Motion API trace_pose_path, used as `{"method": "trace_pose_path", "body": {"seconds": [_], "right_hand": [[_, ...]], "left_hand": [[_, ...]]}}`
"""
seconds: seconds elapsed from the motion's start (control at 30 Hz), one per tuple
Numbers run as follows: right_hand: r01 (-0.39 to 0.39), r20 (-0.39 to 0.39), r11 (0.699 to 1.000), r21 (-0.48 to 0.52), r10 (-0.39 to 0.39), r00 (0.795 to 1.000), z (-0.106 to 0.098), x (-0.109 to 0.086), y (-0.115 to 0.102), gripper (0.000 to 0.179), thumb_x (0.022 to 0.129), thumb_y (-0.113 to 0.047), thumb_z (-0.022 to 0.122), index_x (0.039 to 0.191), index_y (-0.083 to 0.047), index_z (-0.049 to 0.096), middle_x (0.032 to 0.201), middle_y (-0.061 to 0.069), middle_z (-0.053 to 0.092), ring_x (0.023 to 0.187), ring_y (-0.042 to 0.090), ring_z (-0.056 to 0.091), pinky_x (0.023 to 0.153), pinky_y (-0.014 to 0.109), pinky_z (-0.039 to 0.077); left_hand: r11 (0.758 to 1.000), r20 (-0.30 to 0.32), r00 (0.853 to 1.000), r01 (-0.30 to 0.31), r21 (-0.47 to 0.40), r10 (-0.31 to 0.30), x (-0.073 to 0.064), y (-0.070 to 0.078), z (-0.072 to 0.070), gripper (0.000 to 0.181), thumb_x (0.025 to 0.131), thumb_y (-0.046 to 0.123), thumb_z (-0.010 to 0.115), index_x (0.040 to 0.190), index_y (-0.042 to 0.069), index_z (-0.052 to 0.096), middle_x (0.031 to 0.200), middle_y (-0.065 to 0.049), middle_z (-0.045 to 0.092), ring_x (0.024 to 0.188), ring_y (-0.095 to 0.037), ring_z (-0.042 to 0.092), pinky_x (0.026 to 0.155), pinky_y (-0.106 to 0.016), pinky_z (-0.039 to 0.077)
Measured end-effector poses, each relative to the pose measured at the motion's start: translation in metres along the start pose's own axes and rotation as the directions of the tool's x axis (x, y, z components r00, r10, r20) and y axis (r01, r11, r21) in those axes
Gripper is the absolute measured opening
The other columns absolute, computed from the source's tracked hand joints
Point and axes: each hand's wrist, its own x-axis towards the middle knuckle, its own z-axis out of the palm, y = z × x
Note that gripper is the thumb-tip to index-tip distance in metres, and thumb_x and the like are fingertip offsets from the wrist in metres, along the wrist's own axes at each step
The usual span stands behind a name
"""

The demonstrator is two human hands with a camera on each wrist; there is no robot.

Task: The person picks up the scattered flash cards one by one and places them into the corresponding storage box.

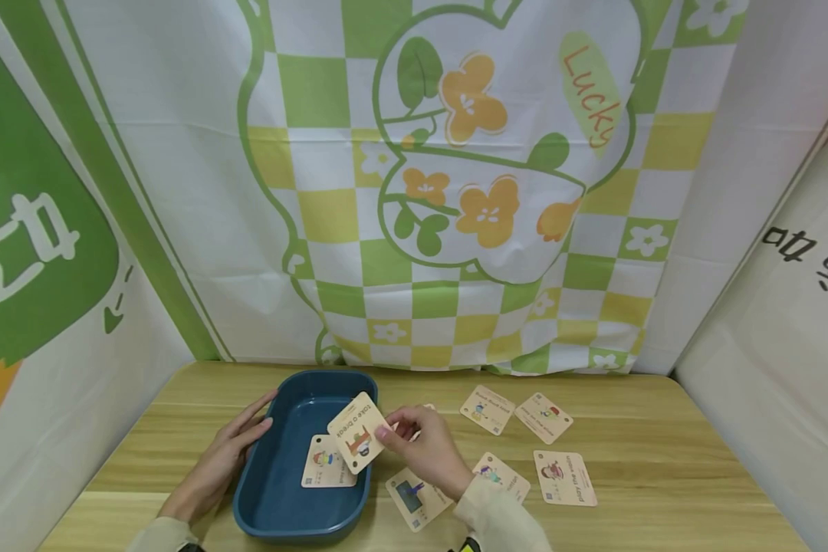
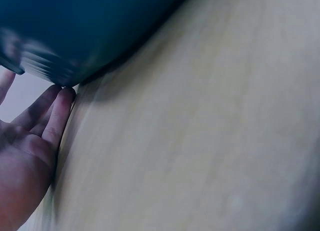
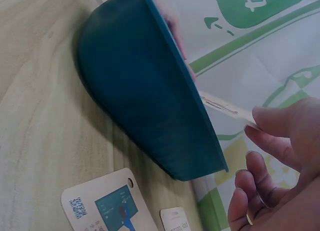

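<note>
My right hand (image 1: 431,448) pinches a picture card (image 1: 360,431) reading "take a break" between thumb and fingers, over the right rim of a dark blue tray (image 1: 248,491). In the right wrist view the card (image 3: 225,108) is seen nearly edge-on above the rim. Inside the tray lies another picture card (image 1: 323,462), partly covered by the held one. My left hand (image 1: 224,452) rests against the tray's left side, thumb at the rim. The left wrist view shows the fingers (image 2: 60,113) fairly straight, their tips at the tray's outer wall.
Several cards lie on the wooden table right of the tray, among them a "play the violin" card (image 1: 566,478), one with a dark board picture (image 1: 414,502), and two at the back (image 1: 487,409). A patterned curtain (image 1: 455,322) hangs behind the table.
</note>
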Motion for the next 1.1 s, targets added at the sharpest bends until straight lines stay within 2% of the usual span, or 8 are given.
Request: {"method": "trace_pose_path", "body": {"seconds": [0.27,0.43,0.57,0.83,1.1], "right_hand": [[-0.015,0.068,1.0,-0.009,0.015,0.998,0.002,-0.002,0.003,0.021,0.093,-0.028,0.076,0.095,-0.007,0.077,0.078,-0.004,0.057,0.074,0.01,0.053,0.067,0.025,0.044],[-0.033,0.113,0.999,0.002,0.033,0.993,0.001,-0.003,0.006,0.018,0.095,-0.029,0.074,0.094,-0.012,0.078,0.082,-0.004,0.059,0.075,0.011,0.053,0.069,0.026,0.045],[-0.05,0.112,0.999,-0.001,0.049,0.992,0.0,-0.004,0.007,0.017,0.095,-0.029,0.073,0.094,-0.012,0.078,0.083,-0.005,0.059,0.075,0.012,0.053,0.069,0.026,0.045],[-0.047,0.105,0.999,-0.013,0.048,0.993,-0.003,-0.005,0.006,0.018,0.095,-0.03,0.074,0.094,-0.013,0.078,0.085,-0.004,0.059,0.077,0.012,0.054,0.069,0.026,0.045],[-0.045,0.115,0.999,-0.03,0.048,0.992,-0.015,-0.009,0.002,0.013,0.095,-0.027,0.074,0.097,-0.014,0.077,0.084,-0.004,0.059,0.077,0.013,0.054,0.069,0.026,0.045]], "left_hand": [[1.0,0.007,1.0,-0.01,-0.011,0.01,0.001,-0.001,0.0,0.064,0.109,0.035,0.047,0.164,0.017,0.02,0.16,-0.026,0.026,0.137,-0.036,0.042,0.095,-0.024,0.047],[1.0,0.01,1.0,-0.011,-0.018,0.011,0.001,-0.001,0.0,0.064,0.109,0.035,0.047,0.164,0.017,0.02,0.16,-0.026,0.026,0.137,-0.036,0.042,0.095,-0.024,0.047],[1.0,0.008,1.0,-0.01,-0.019,0.01,0.001,-0.001,0.0,0.064,0.109,0.035,0.047,0.164,0.016,0.02,0.161,-0.025,0.025,0.136,-0.033,0.043,0.094,-0.024,0.047],[1.0,0.009,1.0,-0.022,-0.022,0.022,0.001,-0.001,0.0,0.064,0.109,0.034,0.048,0.164,0.015,0.02,0.16,-0.026,0.027,0.122,-0.012,0.053,0.094,-0.024,0.048],[1.0,0.004,1.0,-0.012,-0.028,0.012,0.001,-0.001,0.0,0.064,0.109,0.034,0.048,0.164,0.015,0.02,0.16,-0.026,0.027,0.123,-0.015,0.053,0.094,-0.025,0.048]]}}
